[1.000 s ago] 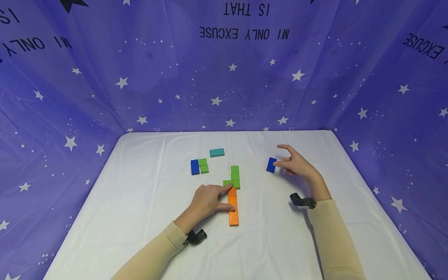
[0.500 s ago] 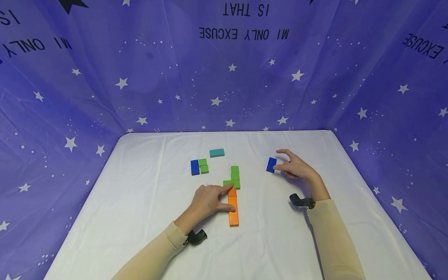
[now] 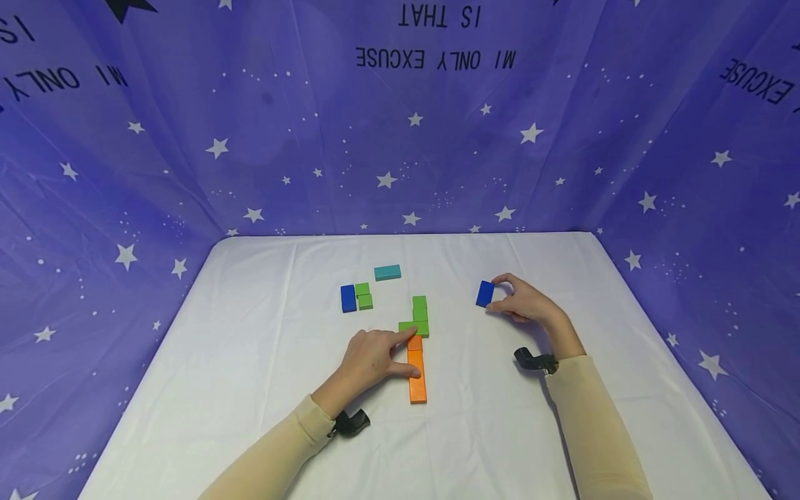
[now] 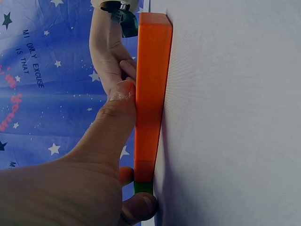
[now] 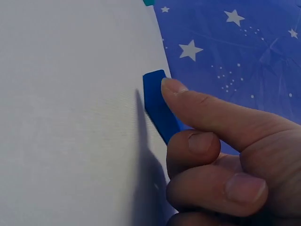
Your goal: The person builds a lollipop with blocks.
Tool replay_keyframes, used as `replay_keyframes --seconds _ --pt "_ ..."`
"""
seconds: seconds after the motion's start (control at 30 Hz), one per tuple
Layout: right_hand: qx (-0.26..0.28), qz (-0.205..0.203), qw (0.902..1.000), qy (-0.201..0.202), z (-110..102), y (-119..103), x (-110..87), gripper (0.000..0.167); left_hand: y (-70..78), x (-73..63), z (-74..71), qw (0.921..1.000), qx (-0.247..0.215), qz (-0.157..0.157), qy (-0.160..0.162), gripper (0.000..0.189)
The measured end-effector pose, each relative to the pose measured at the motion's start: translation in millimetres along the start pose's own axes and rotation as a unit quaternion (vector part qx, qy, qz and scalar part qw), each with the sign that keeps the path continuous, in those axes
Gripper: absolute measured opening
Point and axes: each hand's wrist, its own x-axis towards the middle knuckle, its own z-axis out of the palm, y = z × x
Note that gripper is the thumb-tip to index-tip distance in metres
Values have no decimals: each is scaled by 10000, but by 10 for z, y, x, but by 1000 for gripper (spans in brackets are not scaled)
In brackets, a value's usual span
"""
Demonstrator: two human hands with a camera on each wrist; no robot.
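My left hand [image 3: 370,357] lies over a row of blocks in the head view. Its index fingertip rests on a green block [image 3: 405,326], and its thumb is on the long orange block [image 3: 417,389]. A small orange piece [image 3: 415,343] sits between those two, and another green block [image 3: 419,303] extends the row toward the back. To the right, my right hand [image 3: 525,300] pinches a dark blue block [image 3: 484,294] between thumb and index finger at its two ends. The right wrist view shows the thumb on the blue block [image 5: 156,101]; the index fingertip is hidden there.
Left of the row, a second blue block [image 3: 348,298] stands beside two small green blocks [image 3: 364,295]. Behind them lies a teal block [image 3: 387,272]. A white cloth [image 3: 262,347] covers the table, with a purple starry curtain [image 3: 387,153] around it.
The right index finger has come down to the far end of the blue block, and the thumb has shifted to its near end. The left hand has stayed still.
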Motion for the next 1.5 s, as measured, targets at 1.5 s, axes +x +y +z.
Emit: replay_keyframes --seconds 1.5 --pt "-123 -1171 9930 -112 316 -337 22 72 0 19 4 9999 -86 -87 -113 92"
